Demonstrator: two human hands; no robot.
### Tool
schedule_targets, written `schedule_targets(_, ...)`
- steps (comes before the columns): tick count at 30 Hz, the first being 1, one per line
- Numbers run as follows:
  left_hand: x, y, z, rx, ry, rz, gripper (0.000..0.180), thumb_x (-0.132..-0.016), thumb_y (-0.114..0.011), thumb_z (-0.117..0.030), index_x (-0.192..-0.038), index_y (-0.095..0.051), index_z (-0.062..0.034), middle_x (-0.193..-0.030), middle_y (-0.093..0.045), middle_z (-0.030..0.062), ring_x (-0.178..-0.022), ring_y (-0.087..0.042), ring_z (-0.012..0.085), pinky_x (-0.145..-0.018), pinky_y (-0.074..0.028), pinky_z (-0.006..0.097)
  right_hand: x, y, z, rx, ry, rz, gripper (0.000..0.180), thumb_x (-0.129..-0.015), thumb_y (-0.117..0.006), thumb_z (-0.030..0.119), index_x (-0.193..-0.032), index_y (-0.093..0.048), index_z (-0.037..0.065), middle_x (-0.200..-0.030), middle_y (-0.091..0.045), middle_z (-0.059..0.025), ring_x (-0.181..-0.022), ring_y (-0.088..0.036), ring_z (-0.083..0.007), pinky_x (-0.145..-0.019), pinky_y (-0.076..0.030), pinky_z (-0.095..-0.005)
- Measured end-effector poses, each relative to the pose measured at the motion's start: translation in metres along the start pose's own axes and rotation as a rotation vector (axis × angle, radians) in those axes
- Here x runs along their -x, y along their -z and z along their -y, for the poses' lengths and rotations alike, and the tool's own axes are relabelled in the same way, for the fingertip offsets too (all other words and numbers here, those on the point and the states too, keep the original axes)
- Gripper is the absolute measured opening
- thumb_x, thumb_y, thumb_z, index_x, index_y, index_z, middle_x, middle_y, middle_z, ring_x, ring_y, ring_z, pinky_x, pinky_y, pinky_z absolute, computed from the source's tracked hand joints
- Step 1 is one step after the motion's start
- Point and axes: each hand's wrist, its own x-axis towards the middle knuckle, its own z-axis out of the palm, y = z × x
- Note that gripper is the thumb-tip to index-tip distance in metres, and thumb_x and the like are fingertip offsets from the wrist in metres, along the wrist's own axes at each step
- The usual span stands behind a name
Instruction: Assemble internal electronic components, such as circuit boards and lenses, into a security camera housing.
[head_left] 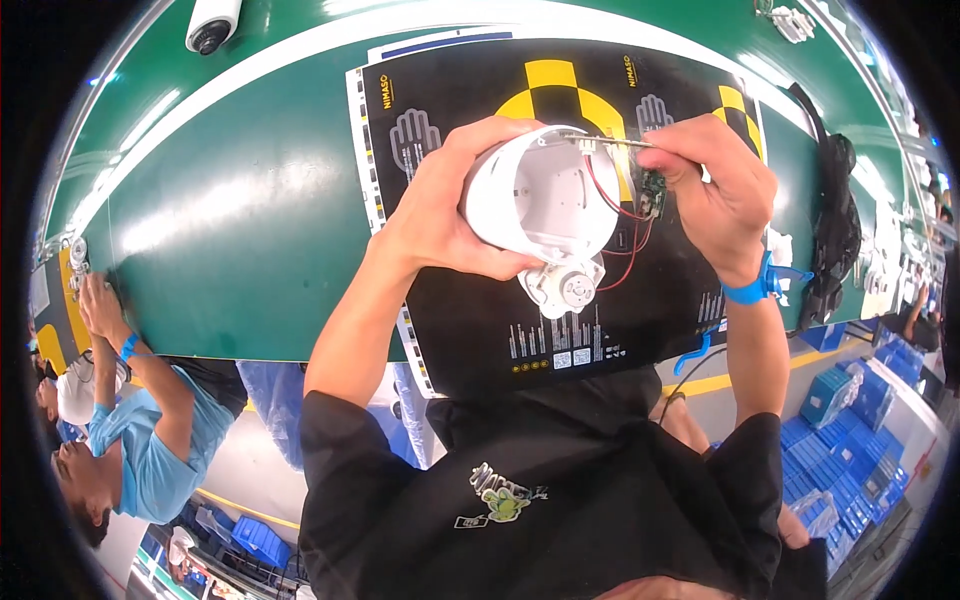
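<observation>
My left hand [445, 205] is wrapped round a white hollow plastic housing [545, 195], tilted so that its open inside faces me. A round white motor-like part [568, 288] sits at the housing's lower edge. At the upper right, my right hand [715, 185] pinches the end of a thin circuit board [615, 142], seen edge-on across the housing's rim. White connectors [588, 147] sit on that board. Red and dark wires [635, 255] loop down from it. A second small green circuit board [653, 192] hangs beside my right fingers.
A black printed mat [470, 320] lies on the green table [230, 250]. A white security camera [212, 25] stands at the far left. A black strap-like bundle [832, 220] lies to the right. Blue bins [840, 450] are at lower right. A co-worker in blue [165, 440] works at left.
</observation>
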Motion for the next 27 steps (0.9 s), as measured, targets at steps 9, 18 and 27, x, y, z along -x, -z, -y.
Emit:
schedule_targets(9, -0.003, 0.003, 0.001, -0.022, -0.024, 0.015, 0.097, -0.050, -0.090, -0.027, -0.131, -0.042, -0.0042, -0.120, -0.058, 0.0153, -0.106, -0.060, 0.0287, -0.092, -0.047, 0.037, -0.001, -0.003, -0.007, 0.006, 0.027, -0.042, 0.013, -0.071, -0.074, -0.001, -0.082, -0.067, 0.000, -0.075, -0.066, -0.0091, -0.064, -0.063, -0.0200, -0.056, -0.049, -0.0255)
schedule_targets(18, -0.003, 0.004, 0.000, -0.067, -0.042, 0.071, 0.097, -0.052, -0.087, -0.016, -0.132, -0.035, -0.0013, -0.120, -0.055, 0.0159, -0.108, -0.057, 0.0236, -0.092, -0.046, 0.035, 0.000, -0.003, -0.008, -0.014, 0.004, 0.009, 0.013, -0.071, -0.074, -0.001, -0.082, -0.067, 0.001, -0.075, -0.066, -0.0089, -0.064, -0.063, -0.0201, -0.056, -0.049, -0.0257)
schedule_targets(27, -0.002, 0.005, 0.000, -0.045, -0.020, 0.087, 0.097, -0.052, -0.088, -0.021, -0.132, -0.037, -0.0010, -0.122, -0.054, 0.0161, -0.109, -0.057, 0.0244, -0.093, -0.045, 0.036, -0.022, 0.019, 0.007, 0.128, 0.144, 0.222, 0.016, -0.071, -0.071, 0.000, -0.085, -0.064, 0.002, -0.074, -0.063, -0.0082, -0.064, -0.062, -0.0239, -0.054, -0.048, -0.0292)
